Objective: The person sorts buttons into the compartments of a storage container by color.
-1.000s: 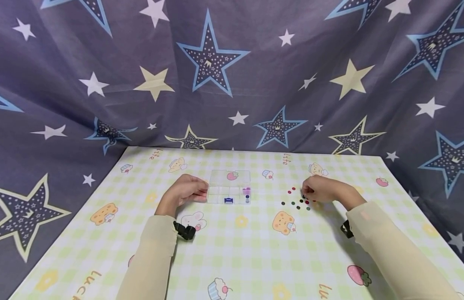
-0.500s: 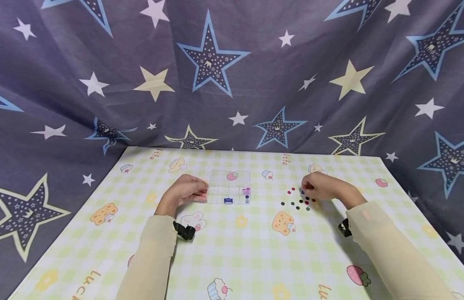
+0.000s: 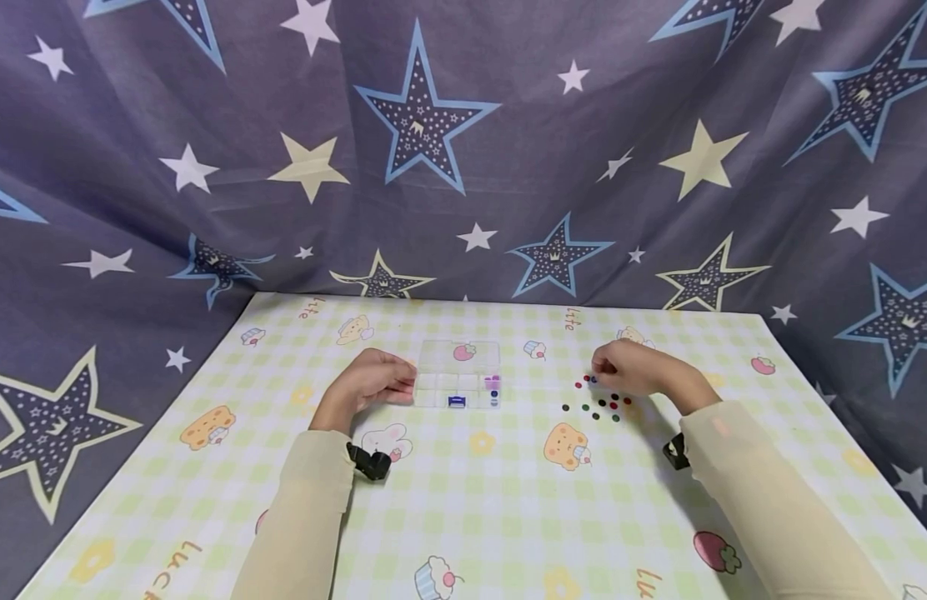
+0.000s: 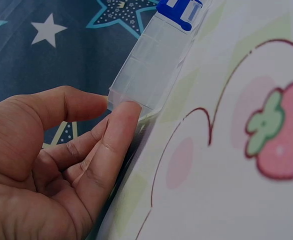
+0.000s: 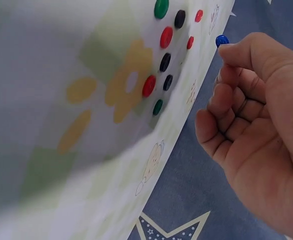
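Observation:
A clear plastic compartment box [image 3: 436, 382] with its lid raised lies on the table. At its left end my left hand [image 3: 373, 377] pinches a corner between thumb and finger, as the left wrist view shows beside the blue latch [image 4: 179, 11]. Purple pieces [image 3: 493, 382] and blue ones [image 3: 494, 394] sit in its right-hand compartments. My right hand [image 3: 634, 367] holds a small blue button [image 5: 222, 40] between thumb and fingertips, just above the table. Near it lie scattered buttons: red [image 5: 166, 37], green [image 5: 161, 8] and black [image 5: 165, 62].
A checked cloth with cartoon prints covers the table [image 3: 463, 508]. Behind it hangs a dark curtain [image 3: 508, 200] with stars. Several loose buttons [image 3: 599, 403] spread to the right of the box.
My right hand has lifted the blue button from among the others and moved a little to the left with it. The left hand and the box have stayed in place.

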Motion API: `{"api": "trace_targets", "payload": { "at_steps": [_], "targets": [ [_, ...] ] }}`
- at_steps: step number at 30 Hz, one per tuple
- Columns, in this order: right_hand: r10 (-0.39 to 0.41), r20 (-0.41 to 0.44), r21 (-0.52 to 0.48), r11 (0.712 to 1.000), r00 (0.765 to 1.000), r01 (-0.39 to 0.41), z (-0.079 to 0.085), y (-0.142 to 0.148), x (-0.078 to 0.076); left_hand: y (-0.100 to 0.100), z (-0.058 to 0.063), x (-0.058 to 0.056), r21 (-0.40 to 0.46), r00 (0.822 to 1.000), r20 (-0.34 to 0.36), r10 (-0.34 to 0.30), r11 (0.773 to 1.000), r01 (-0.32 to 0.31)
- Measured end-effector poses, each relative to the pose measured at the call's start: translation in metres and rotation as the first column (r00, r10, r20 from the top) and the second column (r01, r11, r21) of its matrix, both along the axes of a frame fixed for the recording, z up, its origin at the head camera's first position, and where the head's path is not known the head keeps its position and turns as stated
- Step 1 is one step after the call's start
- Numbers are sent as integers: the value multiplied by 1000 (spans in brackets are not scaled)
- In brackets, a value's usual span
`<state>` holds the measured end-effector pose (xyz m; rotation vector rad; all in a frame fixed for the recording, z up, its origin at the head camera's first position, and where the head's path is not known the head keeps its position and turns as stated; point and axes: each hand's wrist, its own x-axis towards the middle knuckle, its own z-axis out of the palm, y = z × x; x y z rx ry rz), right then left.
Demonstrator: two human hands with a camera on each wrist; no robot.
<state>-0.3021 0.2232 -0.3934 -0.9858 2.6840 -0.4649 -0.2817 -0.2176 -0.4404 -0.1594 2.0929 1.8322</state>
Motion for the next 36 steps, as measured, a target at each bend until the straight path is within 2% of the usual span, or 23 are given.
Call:
{"api": "trace_targets", "payload": {
  "at_steps": [15,30,36],
  "targets": [
    [47,-57,-22,999,997,-48,5,-21,0,-1,0,0,2,1000,-2,3,1000,-3],
    [34,-27,3,999,999,-34,7,-46,-2,-1,-3,-2,1,1000,-1,-1,1000,1],
    [45,-39,14,999,998,-45,7,-57,-2,-2,-4,-2,2,1000,0,2,1000,-2]
  ]
}}
